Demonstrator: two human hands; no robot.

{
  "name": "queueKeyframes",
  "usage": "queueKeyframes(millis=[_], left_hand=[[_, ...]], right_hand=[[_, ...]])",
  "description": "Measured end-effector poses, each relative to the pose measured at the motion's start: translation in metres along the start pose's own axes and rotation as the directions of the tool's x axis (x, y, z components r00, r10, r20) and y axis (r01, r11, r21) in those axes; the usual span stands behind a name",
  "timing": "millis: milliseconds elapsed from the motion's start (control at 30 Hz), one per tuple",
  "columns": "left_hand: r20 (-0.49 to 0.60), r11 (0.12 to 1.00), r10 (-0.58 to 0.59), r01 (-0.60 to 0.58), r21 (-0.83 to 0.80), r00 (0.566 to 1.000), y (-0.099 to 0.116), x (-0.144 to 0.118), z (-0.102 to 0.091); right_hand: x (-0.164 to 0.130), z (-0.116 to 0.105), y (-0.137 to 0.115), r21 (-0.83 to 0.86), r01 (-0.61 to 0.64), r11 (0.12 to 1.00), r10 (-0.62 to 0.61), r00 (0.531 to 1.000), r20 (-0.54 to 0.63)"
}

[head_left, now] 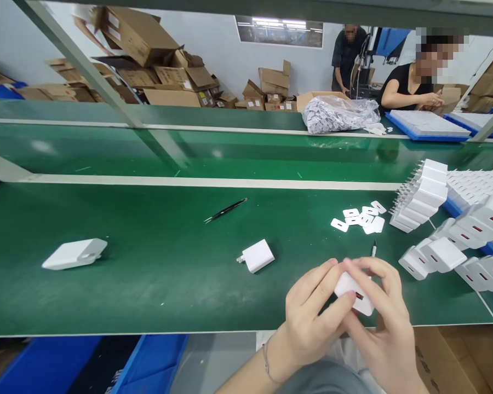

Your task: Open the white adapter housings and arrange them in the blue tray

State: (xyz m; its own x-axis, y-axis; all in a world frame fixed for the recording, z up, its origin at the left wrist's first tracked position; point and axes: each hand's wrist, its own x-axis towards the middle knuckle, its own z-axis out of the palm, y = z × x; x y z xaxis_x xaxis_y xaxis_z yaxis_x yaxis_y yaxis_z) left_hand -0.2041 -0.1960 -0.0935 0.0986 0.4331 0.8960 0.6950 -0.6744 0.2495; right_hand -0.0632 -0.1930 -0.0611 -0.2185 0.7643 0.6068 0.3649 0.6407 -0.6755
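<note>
Both of my hands meet around one white charger (363, 306) near the front edge of the green bench, its face with the port slot turned up toward me. My left hand (314, 309) closes on it from the left, the thumb pressed by the slot. From the right, my right hand (388, 323) wraps its fingers over the top and side. Just beyond them lies a pen-like tool (373, 249), partly hidden. Several small white face plates (363, 218) are scattered behind it. Another white charger (258, 256) with metal prongs lies left of my hands.
Stacked white chargers (421, 194) and more rows of chargers (468, 232) crowd the right side. Black tweezers (225, 210) lie mid-bench, and a white charger (74, 254) rests far left. Across the bench are a bag of white parts (339, 115), cardboard boxes (143, 41) and co-workers.
</note>
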Motion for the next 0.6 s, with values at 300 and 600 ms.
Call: queueKeyframes(millis=[300,600], left_hand=[[-0.012,0.985,-0.039,0.036,-0.170,0.999,-0.001,-0.001,0.000],[0.511,0.185,-0.539,0.686,-0.704,0.670,0.001,0.018,-0.008]], right_hand=[[-0.006,-0.010,0.013,0.416,-0.412,0.811,0.382,0.911,0.156],[-0.005,-0.022,0.012,0.230,-0.247,0.941,0.233,0.968,0.088]])
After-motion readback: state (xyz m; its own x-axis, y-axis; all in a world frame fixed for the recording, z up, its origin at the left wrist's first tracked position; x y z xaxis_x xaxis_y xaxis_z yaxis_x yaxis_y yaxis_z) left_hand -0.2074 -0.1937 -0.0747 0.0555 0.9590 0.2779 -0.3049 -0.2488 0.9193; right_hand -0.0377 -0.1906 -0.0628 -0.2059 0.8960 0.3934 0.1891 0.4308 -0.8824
